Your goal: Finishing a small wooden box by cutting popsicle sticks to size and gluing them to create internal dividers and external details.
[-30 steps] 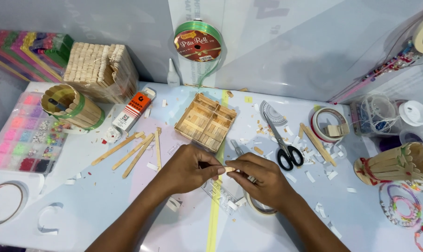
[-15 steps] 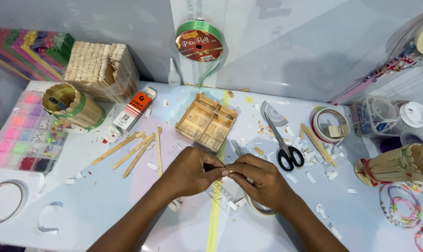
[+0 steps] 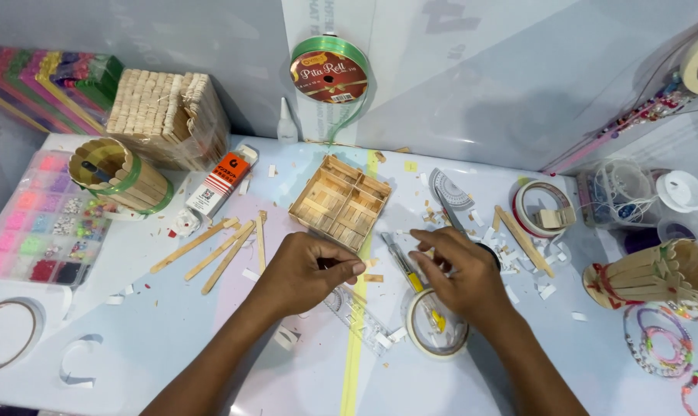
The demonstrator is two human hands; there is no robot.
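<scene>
on the table [image 3: 133, 339], the hands have parted: left hand [image 3: 306, 271] closed on something small, right hand [image 3: 456, 270] open near the tape roll [image 3: 435, 333]

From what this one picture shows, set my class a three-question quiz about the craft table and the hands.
1. True or false: the stick box lies beyond both hands.
2. Which thing is nearest under the right hand? A) bead tray B) tape roll C) green ribbon spool
3. Fill in: the loose sticks lie on the ____ hand's side.

Key
1. True: the box sits farther up the table than the left hand and the right hand.
2. B: the tape roll lies flat just below that hand; the bead tray and ribbon spool are far off.
3. Left.
</scene>
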